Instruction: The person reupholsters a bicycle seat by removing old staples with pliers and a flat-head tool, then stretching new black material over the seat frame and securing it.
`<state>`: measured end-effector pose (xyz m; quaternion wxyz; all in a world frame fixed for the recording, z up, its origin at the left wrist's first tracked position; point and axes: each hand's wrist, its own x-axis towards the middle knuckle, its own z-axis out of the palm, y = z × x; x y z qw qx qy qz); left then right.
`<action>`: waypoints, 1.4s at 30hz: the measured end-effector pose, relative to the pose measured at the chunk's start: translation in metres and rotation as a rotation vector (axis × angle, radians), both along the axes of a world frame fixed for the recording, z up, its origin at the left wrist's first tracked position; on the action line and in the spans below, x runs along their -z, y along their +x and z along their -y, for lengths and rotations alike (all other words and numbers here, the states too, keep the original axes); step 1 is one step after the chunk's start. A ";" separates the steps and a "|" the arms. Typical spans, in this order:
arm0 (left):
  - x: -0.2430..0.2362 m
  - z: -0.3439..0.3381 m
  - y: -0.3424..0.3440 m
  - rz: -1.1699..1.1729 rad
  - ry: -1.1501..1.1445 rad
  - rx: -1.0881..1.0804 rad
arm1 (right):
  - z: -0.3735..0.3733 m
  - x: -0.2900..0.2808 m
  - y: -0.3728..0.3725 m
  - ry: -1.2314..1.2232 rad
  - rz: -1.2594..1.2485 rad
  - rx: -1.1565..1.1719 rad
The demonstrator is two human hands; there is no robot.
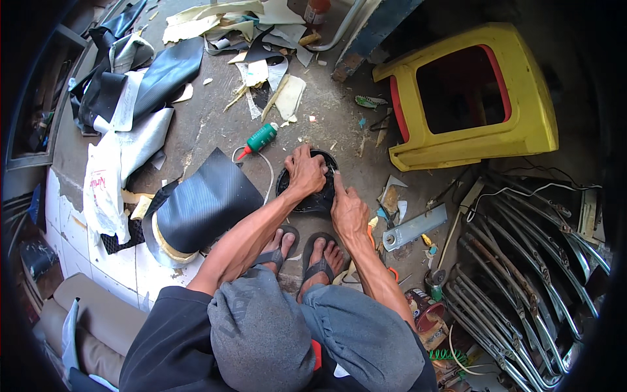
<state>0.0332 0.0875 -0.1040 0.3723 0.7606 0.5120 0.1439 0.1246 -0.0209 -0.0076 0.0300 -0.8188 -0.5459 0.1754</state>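
Observation:
A black round part (pixel 297 202) lies on the floor just beyond my sandalled feet. My left hand (pixel 304 168) rests on it, fingers curled over its upper area. My right hand (pixel 349 209) is at its right side, index finger stretched to the rim and the other fingers curled; whether they hold anything is hidden. A green bottle with a red nozzle (pixel 260 137) lies above left of the part. Left of my hands is a curled black textured sheet (pixel 206 206).
Scraps (pixel 287 98) and black material (pixel 163 78) litter the upper left. A yellow plastic shell (pixel 473 144) stands upper right beside a post (pixel 366 32). Curved metal tubes (pixel 535 287) pile at lower right, near a flat metal plate (pixel 415 225). A white bag (pixel 104 183) lies left.

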 end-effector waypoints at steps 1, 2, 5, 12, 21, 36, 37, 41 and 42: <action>0.001 0.000 0.000 0.020 -0.002 0.010 | -0.001 0.002 0.000 -0.035 0.015 0.006; 0.002 0.000 0.001 0.021 -0.002 0.011 | -0.003 0.004 0.002 -0.035 0.016 0.008; 0.002 0.002 0.005 0.025 0.017 0.003 | -0.005 0.010 0.003 -0.108 0.069 -0.057; 0.009 0.002 0.003 0.059 0.042 -0.002 | -0.011 0.002 -0.004 -0.164 0.128 -0.078; 0.008 0.007 0.002 0.064 -0.008 0.007 | -0.010 -0.005 -0.013 -0.233 0.142 -0.087; 0.015 -0.005 -0.004 0.119 0.081 0.052 | -0.003 -0.016 -0.024 -0.295 0.092 0.001; 0.016 -0.007 -0.006 0.144 0.068 0.062 | -0.005 -0.020 -0.023 -0.291 0.094 0.000; 0.017 -0.002 -0.005 0.159 0.080 0.071 | -0.014 -0.014 -0.019 -0.221 0.052 -0.005; 0.017 -0.001 -0.006 0.158 0.081 0.071 | -0.017 -0.010 -0.020 -0.214 0.060 -0.013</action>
